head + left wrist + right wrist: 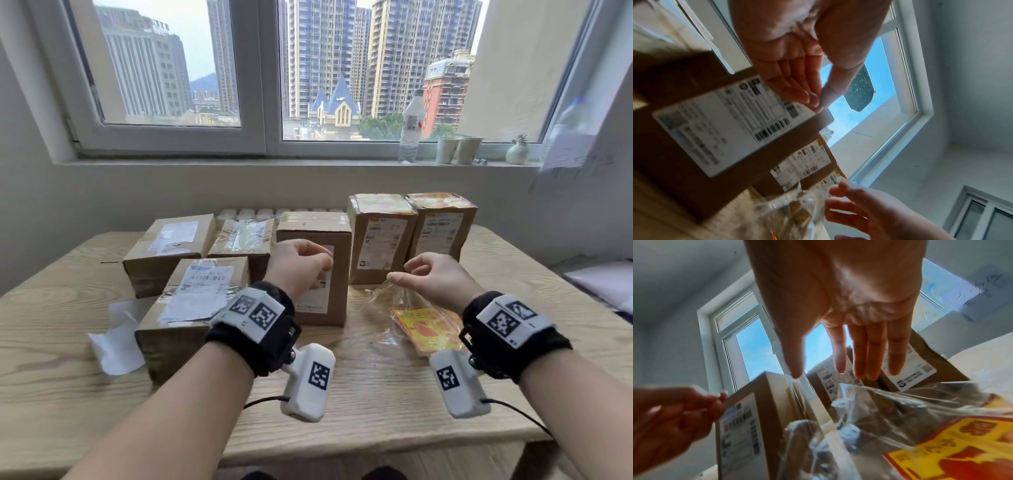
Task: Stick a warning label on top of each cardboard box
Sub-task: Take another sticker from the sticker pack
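Several cardboard boxes stand on the wooden table (pixel 376 404). The two at the back right (pixel 382 205) (pixel 436 202) carry yellow-red warning labels on top. The top of the upright middle box (pixel 315 226) bears only tape. My left hand (pixel 308 262) hovers in front of this box with fingers curled and thumb against the fingertips (pixel 816 100); I make out nothing between them. My right hand (pixel 411 274) hangs with relaxed fingers (pixel 865 353) just above a clear plastic bag (pixel 383 308). A stack of yellow-red labels (pixel 431 329) lies in the bag.
Three more boxes (pixel 171 246) (pixel 243 240) (pixel 202 291) with shipping labels sit to the left. White backing paper (pixel 116 339) lies at the front left. On the windowsill stand a water bottle (pixel 411 126), two cups (pixel 455 149) and a small vase (pixel 517 152).
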A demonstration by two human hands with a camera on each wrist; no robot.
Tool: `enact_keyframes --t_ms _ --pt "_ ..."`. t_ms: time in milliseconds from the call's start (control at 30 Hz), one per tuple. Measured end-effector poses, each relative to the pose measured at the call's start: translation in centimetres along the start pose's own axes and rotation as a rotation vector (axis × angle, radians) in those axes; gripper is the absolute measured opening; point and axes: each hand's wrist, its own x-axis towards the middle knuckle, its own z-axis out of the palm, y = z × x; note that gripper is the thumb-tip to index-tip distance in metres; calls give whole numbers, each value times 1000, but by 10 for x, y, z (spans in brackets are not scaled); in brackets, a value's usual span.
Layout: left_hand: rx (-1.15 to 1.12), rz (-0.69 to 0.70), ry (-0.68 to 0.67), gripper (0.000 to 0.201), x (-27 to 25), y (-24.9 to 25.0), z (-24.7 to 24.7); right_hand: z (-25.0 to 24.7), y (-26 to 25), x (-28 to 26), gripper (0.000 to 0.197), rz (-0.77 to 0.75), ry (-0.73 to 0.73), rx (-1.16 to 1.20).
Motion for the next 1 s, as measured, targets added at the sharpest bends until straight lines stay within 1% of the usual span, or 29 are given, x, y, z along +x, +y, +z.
enact_keyframes --t_ms 67,100,133,167,233,300,367,433,467,533,567,600,667,700,800,867,900,1000 --pt "-24 7 -74 10 -2 2 14 5 9 -1 59 9 -72 -136" --pt "-29 2 -123 11 -3 3 21 8 14 0 60 15 -87 -192" --pt "-29 -7 -179 13 -4 3 28 10 19 1 55 22 -83 -232" --pt "-20 -19 -236 14 -4 2 34 12 23 3 46 23 -58 -254" --pt "16 -48 -329 17 -4 0 45 14 28 5 22 17 -15 -279" --pt "80 -78 -388 21 -3 -5 56 15 32 6 13 15 -6 -276" --pt "132 -114 -430 22 -1 -11 67 14 34 8 4 17 40 -224" --pt "151 -144 -456 21 0 -15 77 13 36 10 20 1 58 -127" --pt "146 -159 -468 26 1 -16 82 12 35 11 24 -3 30 -66" --pt "109 -212 -492 39 3 -20 91 12 34 9 24 -18 -60 9" --pt "98 -235 -506 40 5 -21 95 13 35 9 22 -31 -92 10" --pt "86 -251 -522 34 5 -21 99 14 36 9 20 -40 -111 -5" --pt "53 -282 -533 9 6 -22 103 15 39 10 16 -38 -127 -4" --pt "36 -284 -524 9 8 -23 104 15 40 11 18 -23 -135 22" --pt "14 -288 -490 18 13 -27 105 13 43 13 27 41 -174 84" --pt "57 -281 -486 21 15 -29 108 11 46 14 29 65 -198 103" --pt "82 -275 -487 22 16 -29 109 11 49 15 29 68 -190 106" --pt "126 -294 -463 24 18 -35 112 9 57 21 28 68 -93 67"
